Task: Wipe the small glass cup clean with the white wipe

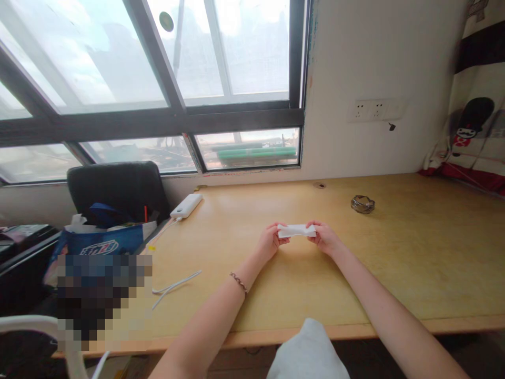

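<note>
A folded white tissue (296,230), flat and strip-like, is stretched level just above the wooden table (426,263). My left hand (273,238) pinches its left end between thumb and fingers. The other end sits in the closed fingers of my right hand (322,238). Between the two hands the middle of the strip shows, slightly narrower than its ends. I cannot tell whether the hands rest on the table. A braided bracelet (239,282) circles my left wrist.
Beyond my right hand lies a dark openwork ring-shaped object (363,204). A white power bank (187,206) with a cable plugged in is at the table's left edge. White cable (177,283) curls nearer me. A blue bag (102,242) rests on the black chair (116,187).
</note>
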Demonstrator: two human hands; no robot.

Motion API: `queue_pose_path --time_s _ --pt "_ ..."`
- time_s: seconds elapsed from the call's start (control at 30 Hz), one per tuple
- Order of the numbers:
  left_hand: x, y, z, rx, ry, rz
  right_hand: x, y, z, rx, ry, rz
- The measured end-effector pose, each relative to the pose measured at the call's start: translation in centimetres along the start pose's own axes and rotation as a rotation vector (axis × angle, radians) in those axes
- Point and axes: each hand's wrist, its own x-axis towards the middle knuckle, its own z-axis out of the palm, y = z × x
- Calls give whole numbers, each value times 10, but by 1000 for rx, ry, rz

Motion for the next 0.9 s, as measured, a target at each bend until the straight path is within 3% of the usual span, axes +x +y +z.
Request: queue_pose_path --time_s 0.27,0.53,0.73,0.9 --pt "-1 1 -1 -38 -66 75 -2 -2 3 159 -20 56" --pt "-5 1 5 118 -106 140 -3 -7 3 165 55 43" --pt "-5 -2 6 230 -128 118 -1 -2 2 -1 176 -78" --pt "-9 -3 8 275 -236 84 4 5 -1 -73 319 -197"
